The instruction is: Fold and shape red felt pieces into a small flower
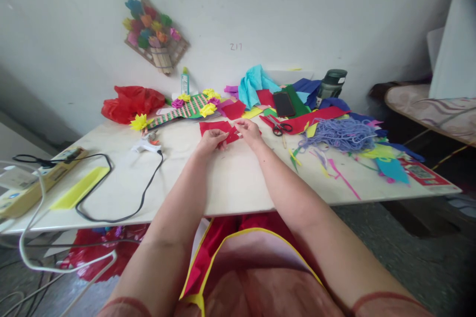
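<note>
Both my hands reach out over a pale table and pinch a piece of red paper lying flat on it. My left hand grips the paper's near edge with fingers closed on it. A little to the right, my right hand holds the paper's right side. Black-handled scissors lie just right of my right hand.
A glue gun with a black cord, a power strip and a yellow strip lie left. Coloured paper scraps, purple yarn, a phone and a green flask crowd the right. Paper flowers and a red bag sit behind.
</note>
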A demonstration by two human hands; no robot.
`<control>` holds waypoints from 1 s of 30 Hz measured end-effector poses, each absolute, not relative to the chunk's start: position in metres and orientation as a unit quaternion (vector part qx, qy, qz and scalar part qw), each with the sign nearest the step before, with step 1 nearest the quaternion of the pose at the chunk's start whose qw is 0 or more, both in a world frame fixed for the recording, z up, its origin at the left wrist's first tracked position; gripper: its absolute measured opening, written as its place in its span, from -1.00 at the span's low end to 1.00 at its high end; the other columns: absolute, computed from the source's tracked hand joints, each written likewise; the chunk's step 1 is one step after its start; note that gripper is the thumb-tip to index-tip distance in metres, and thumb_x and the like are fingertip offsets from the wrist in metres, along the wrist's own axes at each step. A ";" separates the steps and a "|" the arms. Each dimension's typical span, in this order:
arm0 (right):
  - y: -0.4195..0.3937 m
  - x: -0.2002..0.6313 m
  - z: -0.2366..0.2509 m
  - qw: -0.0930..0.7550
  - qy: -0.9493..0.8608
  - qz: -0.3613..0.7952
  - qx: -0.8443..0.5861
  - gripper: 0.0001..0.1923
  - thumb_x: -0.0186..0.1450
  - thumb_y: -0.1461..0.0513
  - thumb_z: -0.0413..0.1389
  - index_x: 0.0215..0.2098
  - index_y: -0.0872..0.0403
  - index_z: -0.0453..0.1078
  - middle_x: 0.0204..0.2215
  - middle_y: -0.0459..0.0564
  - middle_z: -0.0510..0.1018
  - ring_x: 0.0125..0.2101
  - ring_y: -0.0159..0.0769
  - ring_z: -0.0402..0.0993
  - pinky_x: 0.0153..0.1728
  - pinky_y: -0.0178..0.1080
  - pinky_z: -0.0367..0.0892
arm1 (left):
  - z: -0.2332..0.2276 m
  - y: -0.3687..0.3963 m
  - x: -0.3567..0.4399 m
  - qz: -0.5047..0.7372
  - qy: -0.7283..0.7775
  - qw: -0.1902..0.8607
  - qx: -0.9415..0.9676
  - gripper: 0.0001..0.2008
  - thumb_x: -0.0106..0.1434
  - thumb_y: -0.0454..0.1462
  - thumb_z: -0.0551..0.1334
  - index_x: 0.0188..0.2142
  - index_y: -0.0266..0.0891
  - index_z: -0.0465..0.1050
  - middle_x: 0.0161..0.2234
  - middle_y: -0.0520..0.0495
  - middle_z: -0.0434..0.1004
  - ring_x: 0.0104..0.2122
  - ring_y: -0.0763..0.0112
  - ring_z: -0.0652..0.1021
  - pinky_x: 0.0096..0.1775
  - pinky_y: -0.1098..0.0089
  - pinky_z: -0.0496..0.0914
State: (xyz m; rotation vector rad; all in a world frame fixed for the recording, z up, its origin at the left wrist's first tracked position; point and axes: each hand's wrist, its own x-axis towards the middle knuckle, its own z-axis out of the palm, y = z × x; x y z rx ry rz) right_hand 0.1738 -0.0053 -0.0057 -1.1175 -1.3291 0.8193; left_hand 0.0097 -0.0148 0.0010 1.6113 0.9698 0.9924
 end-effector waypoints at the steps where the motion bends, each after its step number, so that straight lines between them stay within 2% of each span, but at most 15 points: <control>1: -0.003 0.175 -0.006 0.589 -0.583 0.294 -0.477 -0.83 0.14 0.19 0.11 -0.30 0.08 0.40 -0.31 -0.05 0.51 -0.43 -0.39 0.45 -0.42 -0.31 0.37 | 0.002 -0.015 0.010 0.404 0.404 0.487 0.661 -0.65 0.03 -0.06 0.30 -0.55 -0.29 0.31 -0.70 0.01 0.44 -0.75 0.57 0.36 -0.67 0.53 0.11; 4: -0.001 0.178 -0.005 0.588 -0.658 0.168 -0.438 -0.90 0.12 0.24 0.14 -0.38 0.09 0.43 -0.10 0.04 0.45 -0.23 -0.33 0.45 -0.22 -0.26 0.37 | 0.003 -0.017 0.011 0.394 0.422 0.486 0.656 -0.65 0.01 -0.04 0.31 -0.55 -0.30 0.32 -0.68 0.01 0.45 -0.75 0.57 0.36 -0.67 0.53 0.13; 8: -0.004 0.178 -0.003 0.503 -0.757 0.094 -0.406 -0.92 0.14 0.30 0.13 -0.48 0.07 0.47 -0.10 0.04 0.48 -0.07 -0.24 0.39 -0.04 -0.17 0.29 | 0.004 -0.017 0.011 0.391 0.429 0.487 0.653 -0.63 0.00 -0.03 0.32 -0.53 -0.30 0.33 -0.67 0.00 0.45 -0.73 0.56 0.38 -0.66 0.53 0.16; 11: -0.003 0.178 -0.004 0.466 -0.784 0.071 -0.404 -0.87 0.14 0.34 0.12 -0.46 0.06 0.51 -0.09 0.01 0.49 -0.09 -0.23 0.40 -0.04 -0.15 0.29 | 0.003 -0.015 0.010 0.393 0.430 0.489 0.650 -0.63 -0.01 -0.02 0.32 -0.52 -0.30 0.34 -0.67 0.00 0.45 -0.73 0.55 0.39 -0.66 0.53 0.17; 19: 0.003 0.181 -0.006 0.440 -0.809 0.032 -0.388 -0.88 0.14 0.33 0.14 -0.45 0.05 0.53 -0.09 -0.01 0.51 -0.15 -0.22 0.41 -0.07 -0.13 0.29 | 0.001 -0.013 0.009 0.388 0.429 0.475 0.663 -0.63 0.00 -0.02 0.31 -0.50 -0.30 0.37 -0.66 0.00 0.46 -0.73 0.54 0.39 -0.66 0.52 0.19; 25: 0.000 0.181 -0.001 0.410 -0.826 0.014 -0.387 -0.86 0.14 0.36 0.11 -0.49 0.08 0.50 -0.07 0.02 0.49 -0.10 -0.17 0.37 -0.06 -0.11 0.27 | 0.003 -0.016 0.013 0.379 0.445 0.462 0.667 -0.65 0.02 -0.04 0.31 -0.51 -0.30 0.37 -0.68 0.00 0.45 -0.72 0.52 0.39 -0.66 0.52 0.20; 30: -0.004 0.177 -0.001 0.403 -0.824 0.010 -0.398 -0.81 0.16 0.39 0.02 -0.47 0.08 0.45 -0.06 0.02 0.45 -0.05 -0.22 0.33 -0.02 -0.15 0.25 | 0.004 -0.017 0.016 0.397 0.452 0.440 0.667 -0.71 0.05 -0.09 0.29 -0.52 -0.30 0.37 -0.69 0.02 0.43 -0.73 0.52 0.40 -0.65 0.51 0.23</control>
